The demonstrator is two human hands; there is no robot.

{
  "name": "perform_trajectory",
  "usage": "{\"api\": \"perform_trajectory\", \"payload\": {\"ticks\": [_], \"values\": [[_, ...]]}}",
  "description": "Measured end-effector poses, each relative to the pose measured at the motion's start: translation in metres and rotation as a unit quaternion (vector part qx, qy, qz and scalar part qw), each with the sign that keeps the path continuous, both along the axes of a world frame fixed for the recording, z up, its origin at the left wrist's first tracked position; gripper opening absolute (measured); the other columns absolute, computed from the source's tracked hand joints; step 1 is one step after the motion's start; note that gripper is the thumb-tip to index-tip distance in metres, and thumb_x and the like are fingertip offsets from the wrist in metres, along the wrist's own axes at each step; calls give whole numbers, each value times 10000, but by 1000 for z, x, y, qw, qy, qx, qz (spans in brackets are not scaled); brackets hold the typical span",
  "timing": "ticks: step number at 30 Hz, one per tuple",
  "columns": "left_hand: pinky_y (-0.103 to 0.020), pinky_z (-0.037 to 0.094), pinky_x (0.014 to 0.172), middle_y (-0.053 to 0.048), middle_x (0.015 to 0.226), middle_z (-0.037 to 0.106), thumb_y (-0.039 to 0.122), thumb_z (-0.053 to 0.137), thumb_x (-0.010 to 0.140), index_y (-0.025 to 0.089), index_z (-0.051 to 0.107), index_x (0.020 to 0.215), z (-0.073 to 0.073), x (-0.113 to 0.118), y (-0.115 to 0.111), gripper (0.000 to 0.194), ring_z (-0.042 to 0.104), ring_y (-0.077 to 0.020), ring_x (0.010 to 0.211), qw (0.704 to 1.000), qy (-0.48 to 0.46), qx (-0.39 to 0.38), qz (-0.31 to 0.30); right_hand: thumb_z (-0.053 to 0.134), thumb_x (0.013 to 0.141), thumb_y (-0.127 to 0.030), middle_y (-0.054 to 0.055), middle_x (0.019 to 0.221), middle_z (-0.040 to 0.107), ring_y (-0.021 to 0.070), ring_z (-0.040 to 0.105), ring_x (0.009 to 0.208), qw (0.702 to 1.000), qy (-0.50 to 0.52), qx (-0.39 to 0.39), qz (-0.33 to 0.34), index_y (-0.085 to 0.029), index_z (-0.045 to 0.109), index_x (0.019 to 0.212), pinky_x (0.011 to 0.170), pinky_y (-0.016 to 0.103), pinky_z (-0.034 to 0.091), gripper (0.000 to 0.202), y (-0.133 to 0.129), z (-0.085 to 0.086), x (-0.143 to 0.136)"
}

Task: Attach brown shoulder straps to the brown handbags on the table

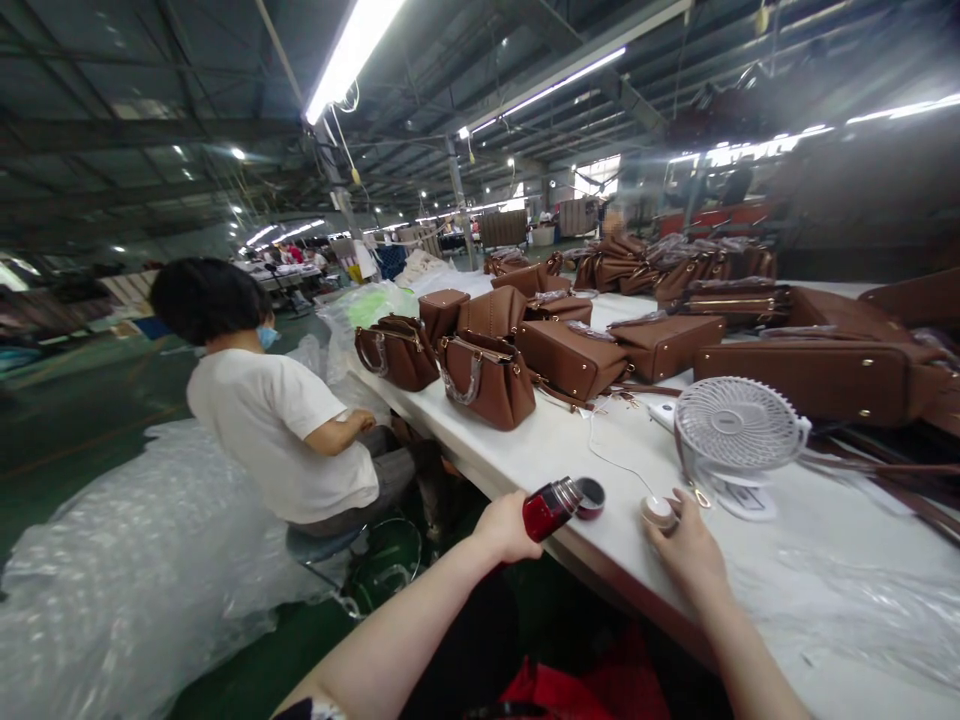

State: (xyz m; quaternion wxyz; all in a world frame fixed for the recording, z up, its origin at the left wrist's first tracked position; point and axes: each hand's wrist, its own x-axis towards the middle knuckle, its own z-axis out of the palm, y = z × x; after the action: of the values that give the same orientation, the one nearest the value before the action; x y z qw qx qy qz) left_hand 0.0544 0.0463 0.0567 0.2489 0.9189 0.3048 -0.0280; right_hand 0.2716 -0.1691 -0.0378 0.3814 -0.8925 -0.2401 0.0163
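Our left grip (pixel 510 530) wraps a red flask (pixel 545 513), likely to free its neck (pixel 568 492); our right grip (pixel 691 552) holds a round piece (pixel 658 512).

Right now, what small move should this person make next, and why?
I'd probably turn the red flask upright in the left hand: it leans toward the open cup on the table with its metal neck exposed, and the right hand holds a small round object.

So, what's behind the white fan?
A brown bag shows above and right of the white fan. The fan hides the bag's lower left part; anything else directly behind its head is covered.
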Motion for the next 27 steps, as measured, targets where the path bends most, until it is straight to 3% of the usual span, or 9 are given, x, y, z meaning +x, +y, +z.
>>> {"api": "perform_trajectory", "payload": {"ticks": [10, 14, 18, 22, 27], "values": [[-335, 516, 718, -73, 940, 703, 400, 804, 467, 208, 633, 981, 3, 8, 2, 575, 675, -286, 845, 999, 33, 29, 5, 559, 697, -487, 236, 1265, 610, 374, 592, 1161, 998, -62, 9, -6, -42, 432, 1353, 1005, 495, 475, 803, -3, -4, -4], [-336, 521, 730, -75, 953, 703, 409, 807, 464, 209, 630, 990, 6, 10, 2, 590, 676, -285, 854, 999, 42, 30, 4, 568, 768, -473, 257, 1317, 554, 384, 516, 1239, 983, -172, 52, -28, -27, 439, 1354, 1070, 520, 410, 747, -1, 15, -18], [-328, 525, 733, -79, 956, 707, 425, 811, 465, 207, 630, 985, 6, 10, 3, 592, 681, -283, 865, 998, 51, 36, 2, 555, 866, -422, 207, 1252, 600, 326, 559, 1172, 948, -294, 117, 9, -92, 477, 1337, 1040, 486, 449, 580, 8, 40, -41], [-328, 528, 712, -82, 948, 712, 444, 821, 460, 204, 632, 976, 2, 10, 5, 599, 685, -287, 860, 999, 42, 32, 1, 566, 876, -415, 186, 1228, 616, 312, 579, 1124, 947, -290, 128, 49, -120, 493, 1318, 992, 478, 486, 537, 17, 46, -57], [-308, 527, 732, -62, 941, 717, 433, 825, 497, 195, 630, 989, -7, 9, 4, 580, 688, -264, 865, 1000, -13, -9, -7, 543, 881, -418, 184, 1216, 624, 322, 577, 1123, 955, -268, 116, 62, -129, 503, 1294, 992, 505, 475, 506, 22, 36, -63]]}}
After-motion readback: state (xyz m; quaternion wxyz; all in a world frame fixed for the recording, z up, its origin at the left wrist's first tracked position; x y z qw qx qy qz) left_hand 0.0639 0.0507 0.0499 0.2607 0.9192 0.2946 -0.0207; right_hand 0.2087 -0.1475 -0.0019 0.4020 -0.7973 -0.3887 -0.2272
